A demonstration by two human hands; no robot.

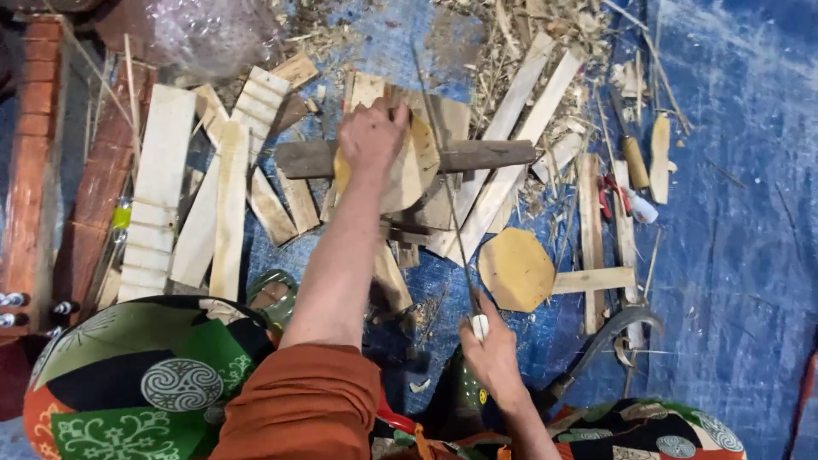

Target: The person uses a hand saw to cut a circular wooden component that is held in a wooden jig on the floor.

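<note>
Rounded pale wooden disc (407, 166) sits pinned on a dark wooden block (477, 156) by the gripping left hand (371, 136), while the right hand (490, 353) clenches a thin saw blade (447, 187).

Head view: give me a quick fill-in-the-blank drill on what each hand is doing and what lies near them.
1. The left hand presses a wooden disc onto a dark ____ lying crosswise.
2. The right hand grips a thin ____ by its white handle.
3. A second cut piece, eight-sided, lies on the ____ tarp.

Missing words: beam; blade; blue
</note>
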